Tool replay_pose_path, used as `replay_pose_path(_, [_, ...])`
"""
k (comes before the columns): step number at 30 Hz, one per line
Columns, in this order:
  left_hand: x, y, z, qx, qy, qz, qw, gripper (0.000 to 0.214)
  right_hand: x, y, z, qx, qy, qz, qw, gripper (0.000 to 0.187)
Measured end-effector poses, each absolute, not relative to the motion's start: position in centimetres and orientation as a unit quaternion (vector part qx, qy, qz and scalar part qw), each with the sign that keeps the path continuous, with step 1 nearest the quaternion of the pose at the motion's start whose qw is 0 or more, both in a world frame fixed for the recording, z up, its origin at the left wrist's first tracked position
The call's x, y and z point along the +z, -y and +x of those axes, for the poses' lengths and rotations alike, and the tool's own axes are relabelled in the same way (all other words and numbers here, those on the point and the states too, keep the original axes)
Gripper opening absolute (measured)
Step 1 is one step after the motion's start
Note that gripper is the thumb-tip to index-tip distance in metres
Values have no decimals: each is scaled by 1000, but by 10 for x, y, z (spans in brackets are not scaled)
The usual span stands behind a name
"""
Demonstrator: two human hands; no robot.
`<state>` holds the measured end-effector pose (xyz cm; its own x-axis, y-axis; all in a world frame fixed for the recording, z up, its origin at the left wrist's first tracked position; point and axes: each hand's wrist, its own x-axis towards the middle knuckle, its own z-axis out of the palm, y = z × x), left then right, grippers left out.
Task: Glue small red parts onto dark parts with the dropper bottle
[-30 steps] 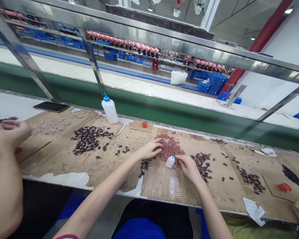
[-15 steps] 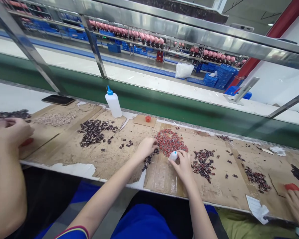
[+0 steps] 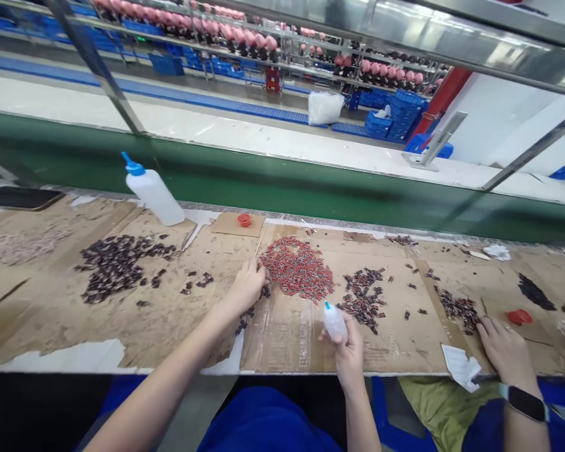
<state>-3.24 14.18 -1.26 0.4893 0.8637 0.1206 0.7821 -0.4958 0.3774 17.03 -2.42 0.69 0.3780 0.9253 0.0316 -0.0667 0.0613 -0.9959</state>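
My right hand (image 3: 351,348) is closed around a small translucent squeeze bottle (image 3: 335,323) with a blue tip, held over the cardboard with the tip leaning away from me. My left hand (image 3: 248,284) lies at the left edge of a pile of small red-and-dark parts (image 3: 296,269). Its fingers are curled together, and whatever is between them is hidden. Beside and beneath that hand are a few small dark parts (image 3: 245,320). Just right of the bottle spreads a cluster of dark-and-red pieces (image 3: 363,298).
A large white bottle with a blue nozzle (image 3: 155,196) stands at the back left, near a red cap (image 3: 244,220). Dark parts (image 3: 110,267) lie left. At right a co-worker's hand (image 3: 506,348) touches another pile (image 3: 459,309). A phone (image 3: 21,197) lies far left.
My view has turned right. My right hand has drawn the small bottle toward me and tilted it. The right co-worker's hand has moved from a red cap to a pile; the left co-worker is out of view.
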Motion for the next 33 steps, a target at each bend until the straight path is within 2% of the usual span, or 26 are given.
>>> replay_pose_path(2, [-12,-142,-32,142,-484,854,130,12,9,28,170,427,337,-548,636,60])
replay_pose_path(6, [-10,-142,-34,142,-493,851,115,12,18,26,170,465,239,-523,673,41])
replay_pose_path(9, [-5,-137,-42,189,-498,840,104,11,24,22,168,482,210,-476,705,33])
replay_pose_path(14, [11,-99,-48,312,-472,811,148,23,27,14,169,473,119,-425,762,37])
replay_pose_path(18, [12,-56,-27,356,-336,851,190,23,24,14,173,462,59,-407,786,36])
replay_pose_path(25, [-12,-34,8,409,-352,833,121,21,20,23,176,403,91,-488,769,41])
replay_pose_path(33, [-22,-32,0,418,-373,810,171,16,12,15,172,326,165,-569,737,31])
